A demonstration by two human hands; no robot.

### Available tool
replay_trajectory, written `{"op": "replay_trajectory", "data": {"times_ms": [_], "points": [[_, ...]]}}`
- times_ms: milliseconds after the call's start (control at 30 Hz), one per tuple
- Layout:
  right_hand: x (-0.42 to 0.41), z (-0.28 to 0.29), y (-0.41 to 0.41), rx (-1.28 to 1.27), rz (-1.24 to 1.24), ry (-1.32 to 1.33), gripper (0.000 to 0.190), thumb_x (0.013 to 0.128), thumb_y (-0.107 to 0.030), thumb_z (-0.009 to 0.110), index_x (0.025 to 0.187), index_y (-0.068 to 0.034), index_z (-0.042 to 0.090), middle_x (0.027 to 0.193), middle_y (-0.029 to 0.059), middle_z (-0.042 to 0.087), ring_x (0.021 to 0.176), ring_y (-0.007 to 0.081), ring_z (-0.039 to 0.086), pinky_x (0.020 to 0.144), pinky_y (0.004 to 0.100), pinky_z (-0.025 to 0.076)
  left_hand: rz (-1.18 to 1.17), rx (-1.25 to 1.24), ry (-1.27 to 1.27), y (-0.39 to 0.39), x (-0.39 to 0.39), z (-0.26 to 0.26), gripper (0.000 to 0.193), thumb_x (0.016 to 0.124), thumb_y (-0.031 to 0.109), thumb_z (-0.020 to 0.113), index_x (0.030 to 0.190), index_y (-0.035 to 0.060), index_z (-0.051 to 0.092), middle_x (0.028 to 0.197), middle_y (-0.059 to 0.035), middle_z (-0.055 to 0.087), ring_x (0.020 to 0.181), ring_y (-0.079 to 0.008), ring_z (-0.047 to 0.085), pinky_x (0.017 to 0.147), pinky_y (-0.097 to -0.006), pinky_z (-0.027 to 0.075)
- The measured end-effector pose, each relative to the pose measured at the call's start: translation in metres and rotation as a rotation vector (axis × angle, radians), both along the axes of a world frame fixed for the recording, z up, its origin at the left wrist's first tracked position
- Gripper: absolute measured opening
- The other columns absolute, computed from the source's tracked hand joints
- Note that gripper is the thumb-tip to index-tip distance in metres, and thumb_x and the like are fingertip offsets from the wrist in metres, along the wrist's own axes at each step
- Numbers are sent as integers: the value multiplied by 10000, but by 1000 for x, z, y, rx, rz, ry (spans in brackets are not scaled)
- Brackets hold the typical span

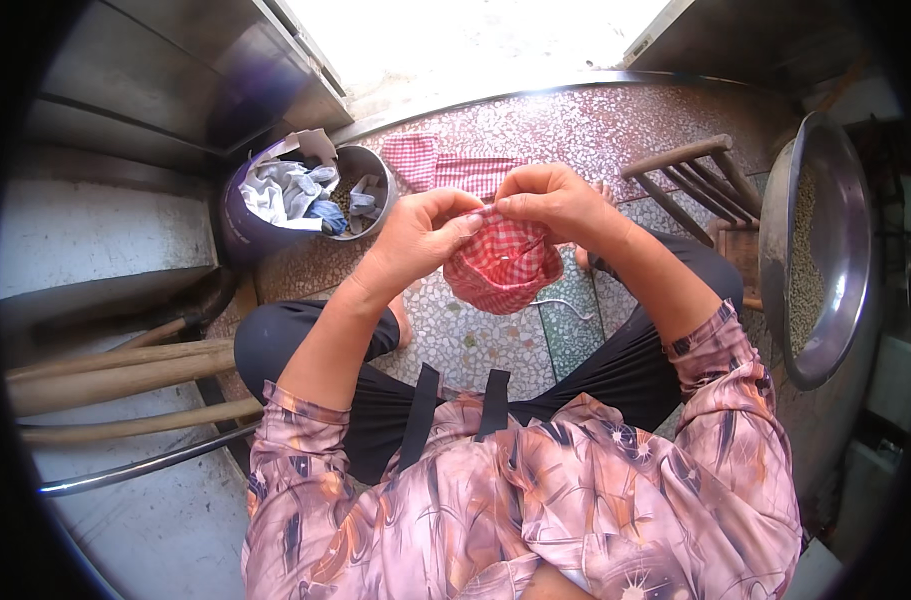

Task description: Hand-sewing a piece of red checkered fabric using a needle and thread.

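Note:
Both my hands pinch the far edge of a small red-and-white checked cloth pouch point(500, 274), which hangs with its gathered mouth towards me. My left hand point(429, 229) grips the edge between thumb and fingers. Close beside it, my right hand point(549, 201) pinches the same edge. A thin white cord point(571, 304) shows beyond the pouch, to its right. On the floor past my hands lies more checked cloth point(476, 171), in what look like two flat pieces.
To the left, a purple bucket point(256, 232) holds cloths, and a metal pot point(384, 176) stands beside it. A wooden chair point(688, 165) is at the right, near a steel basin point(838, 300) with small grains point(804, 270). Wooden poles point(132, 375) extend at the left.

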State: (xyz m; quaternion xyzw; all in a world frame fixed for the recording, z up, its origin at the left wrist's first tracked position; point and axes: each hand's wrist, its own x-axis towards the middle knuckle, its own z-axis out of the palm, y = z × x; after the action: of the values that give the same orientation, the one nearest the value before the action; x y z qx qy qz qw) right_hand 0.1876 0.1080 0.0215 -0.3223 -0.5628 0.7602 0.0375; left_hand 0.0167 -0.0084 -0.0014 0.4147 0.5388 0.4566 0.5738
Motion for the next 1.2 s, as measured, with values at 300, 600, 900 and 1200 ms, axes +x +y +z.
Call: {"op": "replay_trajectory", "data": {"times_ms": [300,600,900,1200], "points": [[-2,-8,-2,172,84,17,104,779,-126,624,795,-23,632,652,-20,576,592,40,499,506,217,404,-37,-139,-180,-1,3,-7,165,810,109,643,934,5,611,807,-10,614,716,-49,562,636,-195,465],[5,1,1,228,150,-22,96,810,-89,590,863,-10,577,726,-8,574,654,42,519,557,186,424,-9,-238,-269,1,-1,-3,147,806,126,618,915,27,620,786,-15,622,686,-58,584,613,-194,473],[1,-12,-6,304,121,71,74,745,-73,606,786,-11,597,681,37,595,639,82,544,570,237,446,16,-255,-304,1,3,-8,157,807,104,609,928,4,620,800,-51,630,689,-92,609,594,-223,514],[3,-12,0,354,158,16,68,811,-43,577,860,-3,550,755,-5,563,702,45,508,600,189,421,24,-263,-507,4,1,-9,123,811,47,596,917,-15,604,830,-73,627,730,-124,615,654,-253,514]]}}
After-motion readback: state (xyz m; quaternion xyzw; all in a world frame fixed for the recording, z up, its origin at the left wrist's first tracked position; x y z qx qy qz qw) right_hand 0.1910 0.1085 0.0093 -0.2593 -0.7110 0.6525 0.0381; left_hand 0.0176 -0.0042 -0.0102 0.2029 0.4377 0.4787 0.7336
